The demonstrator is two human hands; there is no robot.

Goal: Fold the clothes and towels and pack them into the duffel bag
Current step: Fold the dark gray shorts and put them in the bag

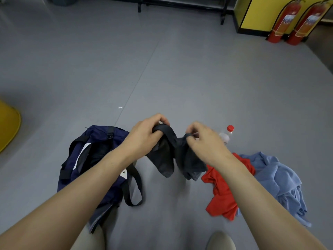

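A dark grey garment [173, 157] hangs in the air between my two hands above the grey floor. My left hand [146, 136] grips its upper left edge with curled fingers. My right hand [203, 139] pinches its upper right edge. To the left, a navy duffel bag [86, 163] lies open on the floor, its black straps trailing toward me. At the right, a red garment [223, 193] lies crumpled on the floor beside a light blue towel [277, 179].
A plastic bottle with a red cap [227, 134] stands behind my right hand. Two red fire extinguishers [288, 20] lean by a yellow cabinet [259, 13] at the far right. A yellow object [7, 123] sits at the left edge. My knees show at the bottom.
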